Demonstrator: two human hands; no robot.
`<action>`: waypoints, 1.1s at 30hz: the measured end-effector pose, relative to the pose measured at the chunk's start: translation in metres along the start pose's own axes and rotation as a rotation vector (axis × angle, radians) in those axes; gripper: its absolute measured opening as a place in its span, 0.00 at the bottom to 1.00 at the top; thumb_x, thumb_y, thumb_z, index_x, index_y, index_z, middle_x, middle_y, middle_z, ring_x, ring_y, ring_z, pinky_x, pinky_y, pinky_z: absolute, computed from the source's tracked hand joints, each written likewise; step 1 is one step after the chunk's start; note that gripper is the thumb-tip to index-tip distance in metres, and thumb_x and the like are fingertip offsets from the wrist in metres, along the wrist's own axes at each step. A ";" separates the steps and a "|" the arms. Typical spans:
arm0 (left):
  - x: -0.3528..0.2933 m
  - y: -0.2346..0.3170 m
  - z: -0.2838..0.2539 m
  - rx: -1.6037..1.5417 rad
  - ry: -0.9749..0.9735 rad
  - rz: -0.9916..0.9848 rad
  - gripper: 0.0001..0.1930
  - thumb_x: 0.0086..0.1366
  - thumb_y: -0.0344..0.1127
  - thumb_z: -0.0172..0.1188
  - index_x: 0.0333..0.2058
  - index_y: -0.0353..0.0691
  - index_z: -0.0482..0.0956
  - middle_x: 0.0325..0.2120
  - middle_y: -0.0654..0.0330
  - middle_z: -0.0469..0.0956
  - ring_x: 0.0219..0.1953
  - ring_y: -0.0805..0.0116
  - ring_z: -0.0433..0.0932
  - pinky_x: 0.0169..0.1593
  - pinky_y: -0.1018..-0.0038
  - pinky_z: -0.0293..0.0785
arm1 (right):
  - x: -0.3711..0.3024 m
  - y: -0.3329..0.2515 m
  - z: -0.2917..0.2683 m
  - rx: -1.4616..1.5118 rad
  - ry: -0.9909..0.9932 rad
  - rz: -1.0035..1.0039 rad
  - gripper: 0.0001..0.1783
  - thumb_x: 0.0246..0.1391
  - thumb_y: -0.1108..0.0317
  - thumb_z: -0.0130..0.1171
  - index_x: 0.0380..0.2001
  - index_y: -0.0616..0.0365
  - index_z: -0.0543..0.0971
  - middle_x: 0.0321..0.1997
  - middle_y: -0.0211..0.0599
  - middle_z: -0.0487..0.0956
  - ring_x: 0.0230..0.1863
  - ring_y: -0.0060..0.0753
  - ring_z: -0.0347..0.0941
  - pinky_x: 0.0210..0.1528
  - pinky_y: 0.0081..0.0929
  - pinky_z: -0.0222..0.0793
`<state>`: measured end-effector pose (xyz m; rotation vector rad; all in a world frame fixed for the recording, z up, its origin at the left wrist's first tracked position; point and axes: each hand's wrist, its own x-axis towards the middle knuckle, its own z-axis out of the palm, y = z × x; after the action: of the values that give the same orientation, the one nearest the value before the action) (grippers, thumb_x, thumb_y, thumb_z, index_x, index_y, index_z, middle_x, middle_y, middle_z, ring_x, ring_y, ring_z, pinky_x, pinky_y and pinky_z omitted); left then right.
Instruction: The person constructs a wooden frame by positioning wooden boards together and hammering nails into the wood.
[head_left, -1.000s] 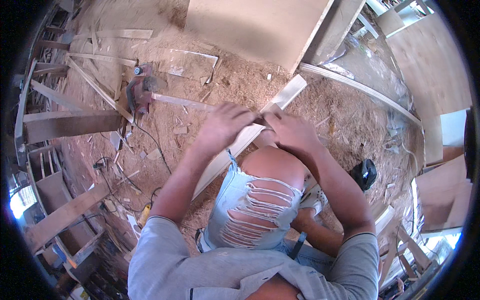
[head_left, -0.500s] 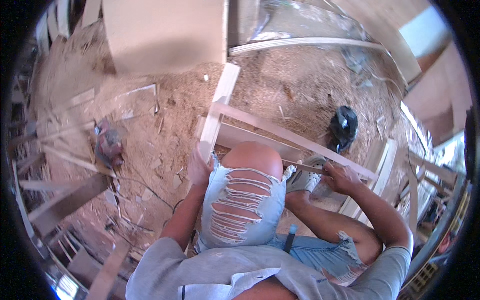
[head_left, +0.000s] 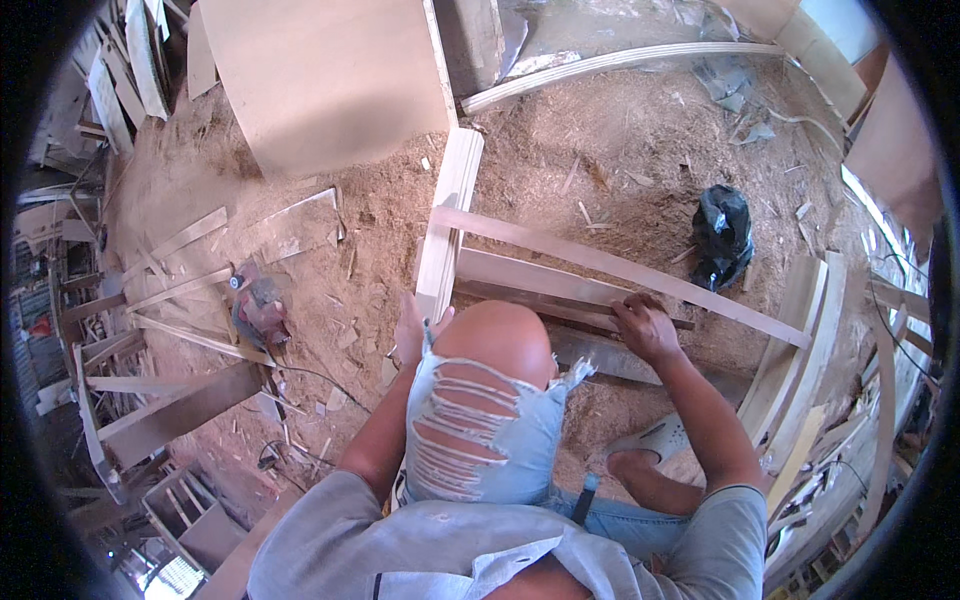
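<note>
Two hands grip the wooden frame [head_left: 540,270]: left hand [head_left: 412,335] grasping its upright, right hand [head_left: 645,328] holding a slat; assembly looks unfinished.

Both arms reach down past the raised knee [head_left: 497,345] — left hand [head_left: 410,335] curled just left of it, right hand [head_left: 645,328] palm-down, fingers bent, to its right.

There is one view only, from the camera on my head. It looks steeply down over my raised knee [head_left: 497,345] to the sawdust floor [head_left: 620,170]. My left hand [head_left: 410,330] and right hand [head_left: 645,325] are near below it, and straight boards bend toward the round rim.
</note>
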<state>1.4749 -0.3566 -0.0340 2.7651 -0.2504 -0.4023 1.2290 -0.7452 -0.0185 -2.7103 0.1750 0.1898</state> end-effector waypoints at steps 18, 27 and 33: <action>-0.014 0.055 -0.054 -0.185 -0.080 -0.096 0.34 0.58 0.44 0.76 0.58 0.34 0.73 0.44 0.35 0.85 0.48 0.34 0.85 0.52 0.48 0.81 | 0.010 0.017 0.053 -0.140 0.013 -0.121 0.31 0.60 0.66 0.59 0.68 0.40 0.75 0.50 0.42 0.76 0.54 0.49 0.76 0.46 0.47 0.81; -0.011 0.036 -0.026 -0.106 -0.011 -0.014 0.37 0.58 0.47 0.76 0.61 0.35 0.71 0.46 0.36 0.85 0.51 0.34 0.84 0.55 0.47 0.80 | 0.088 -0.077 0.098 0.039 0.070 -0.046 0.26 0.67 0.65 0.50 0.67 0.48 0.73 0.60 0.45 0.77 0.65 0.55 0.72 0.68 0.54 0.71; -0.002 -0.019 0.012 -0.095 0.070 0.046 0.42 0.59 0.47 0.76 0.68 0.35 0.70 0.48 0.37 0.85 0.52 0.34 0.84 0.57 0.49 0.80 | 0.088 -0.049 0.144 0.009 0.066 -0.266 0.29 0.63 0.65 0.54 0.68 0.48 0.73 0.59 0.45 0.79 0.63 0.52 0.74 0.66 0.50 0.71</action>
<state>1.4715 -0.3423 -0.0513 2.6694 -0.2708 -0.2978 1.3079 -0.6498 -0.1429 -2.6978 -0.1655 0.0209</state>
